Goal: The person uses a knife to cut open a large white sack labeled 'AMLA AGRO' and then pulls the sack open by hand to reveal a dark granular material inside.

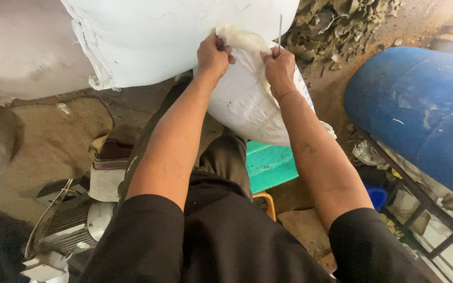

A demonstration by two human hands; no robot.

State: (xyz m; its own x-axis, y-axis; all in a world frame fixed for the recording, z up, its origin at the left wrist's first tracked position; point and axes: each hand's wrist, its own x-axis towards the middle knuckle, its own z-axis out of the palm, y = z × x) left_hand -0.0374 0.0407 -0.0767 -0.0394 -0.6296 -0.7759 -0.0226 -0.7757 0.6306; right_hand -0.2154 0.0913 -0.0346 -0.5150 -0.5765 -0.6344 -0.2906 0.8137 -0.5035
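A rough, dusty workshop or mill yard: woven white sacks (184, 36) bulge just above the fingers (221, 44), a heap of dry debris (342, 26) lies to their right, a blue plastic drum (420, 110) rests on a metal frame (420, 209), and an electric motor (74, 225) sits well below on the dirt floor (43, 141).

The top of the large white sack (184, 36) runs off the picture's upper edge. Fingertips of the left hand (213, 55) and right hand (279, 65) are buried in the folded mouth of the smaller sack (247, 105). The blue drum (420, 110) is cut off at right; the thin metal needle (280, 29) is too slight to make out clearly.
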